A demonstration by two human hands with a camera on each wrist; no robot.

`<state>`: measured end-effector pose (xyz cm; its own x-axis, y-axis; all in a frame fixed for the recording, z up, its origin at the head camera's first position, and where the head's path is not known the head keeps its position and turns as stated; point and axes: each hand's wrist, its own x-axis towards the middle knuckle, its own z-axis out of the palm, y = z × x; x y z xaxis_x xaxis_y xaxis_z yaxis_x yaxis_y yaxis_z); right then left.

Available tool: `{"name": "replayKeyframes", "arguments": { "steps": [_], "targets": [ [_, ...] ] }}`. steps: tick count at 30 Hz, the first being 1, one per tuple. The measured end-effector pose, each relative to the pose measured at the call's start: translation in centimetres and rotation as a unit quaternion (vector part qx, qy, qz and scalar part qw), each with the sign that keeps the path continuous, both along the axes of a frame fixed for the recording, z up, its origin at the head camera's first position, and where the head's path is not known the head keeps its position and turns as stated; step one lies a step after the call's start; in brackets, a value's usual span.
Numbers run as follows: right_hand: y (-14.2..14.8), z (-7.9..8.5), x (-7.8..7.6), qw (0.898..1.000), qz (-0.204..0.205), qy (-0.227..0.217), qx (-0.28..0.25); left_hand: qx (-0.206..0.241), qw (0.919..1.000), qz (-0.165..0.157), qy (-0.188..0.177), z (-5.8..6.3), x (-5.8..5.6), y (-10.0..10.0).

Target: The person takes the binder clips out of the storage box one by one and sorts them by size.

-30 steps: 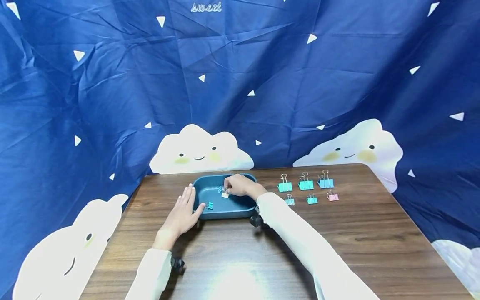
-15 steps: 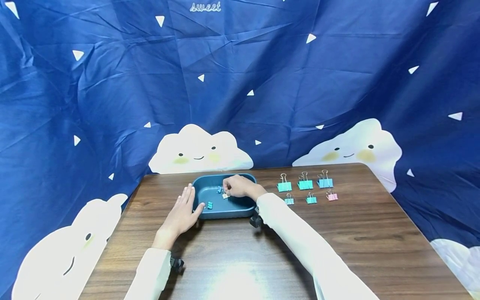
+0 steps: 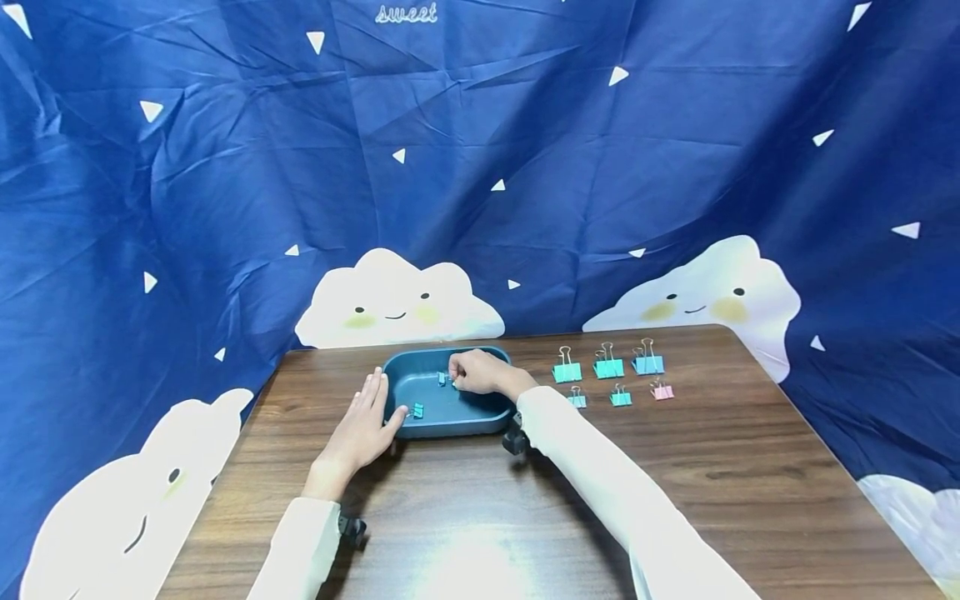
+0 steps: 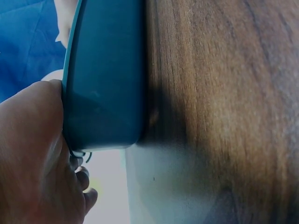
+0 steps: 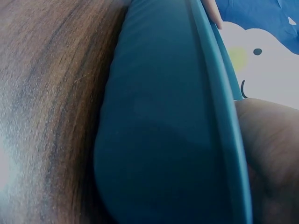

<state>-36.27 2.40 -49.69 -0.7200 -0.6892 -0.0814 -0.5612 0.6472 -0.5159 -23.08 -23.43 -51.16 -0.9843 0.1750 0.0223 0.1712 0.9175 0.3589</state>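
A dark teal tray (image 3: 450, 430) stands at the back of the table. Along its left rim lie the straight fingers of my left hand (image 3: 356, 433), with the thumb over the front edge. Inside the tray, my right hand (image 3: 480, 372) pinches a small binder clip (image 3: 454, 384), mostly hidden by the fingers. Close to those fingertips lies a blue binder clip (image 3: 441, 379). A teal binder clip (image 3: 417, 411) rests near the left thumb. The left wrist view shows the tray's outer wall (image 4: 105, 84) against the left hand; the right wrist view's tray wall (image 5: 159, 121) hides the right fingertips.
Right of the tray, larger teal and blue binder clips (image 3: 608, 368) form a back row. Smaller ones stand before them, including a pink clip (image 3: 662, 391). The wooden table (image 3: 675, 483) extends forward. A blue curtain (image 3: 480, 150) with clouds hangs behind.
The cream binder clip under my right fingertips has gone out of sight, and a teal bit now shows there. My right hand has shifted very slightly; the left hand stays at the tray.
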Motion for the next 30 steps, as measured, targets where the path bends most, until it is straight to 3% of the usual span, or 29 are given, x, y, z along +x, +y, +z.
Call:
{"name": "replayKeyframes", "arguments": {
  "steps": [10,30],
  "targets": [
    [0.1,0.2,0.2,1.0,-0.012,-0.006,0.018,0.002,1.0,0.001,0.001,-0.1,0.1,0.1],
    [1.4,1.7,0.5,0.998,-0.018,0.053,-0.017,0.008,0.9999,-0.004,0.005,0.3,0.2,0.2]
  ]
}}
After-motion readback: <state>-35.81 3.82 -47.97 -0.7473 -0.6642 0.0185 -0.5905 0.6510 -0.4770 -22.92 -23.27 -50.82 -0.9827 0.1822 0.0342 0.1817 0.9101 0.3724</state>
